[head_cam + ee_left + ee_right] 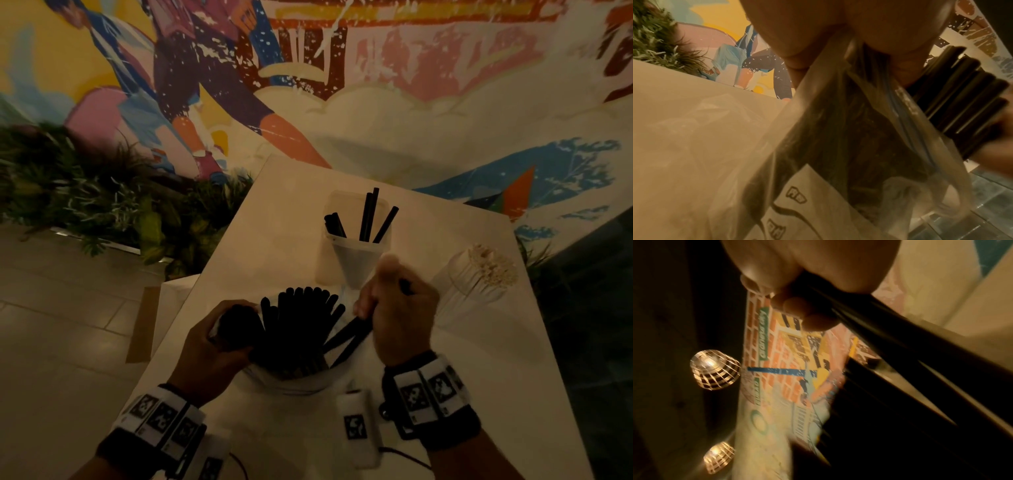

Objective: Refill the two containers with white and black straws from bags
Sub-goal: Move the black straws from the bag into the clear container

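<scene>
Low centre of the head view, the left hand (219, 346) is gripping the bag (291, 380) open on the bench (274, 205) — so the right hand (397, 315), its grip closing around a few black straws (349, 337), is lifting them toward the container (356, 236) at upper centre.

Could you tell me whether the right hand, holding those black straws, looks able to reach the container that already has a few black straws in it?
Probably yes. The right hand grips a few black straws just short of the container, whose top is open, and nothing stands between them.
</scene>
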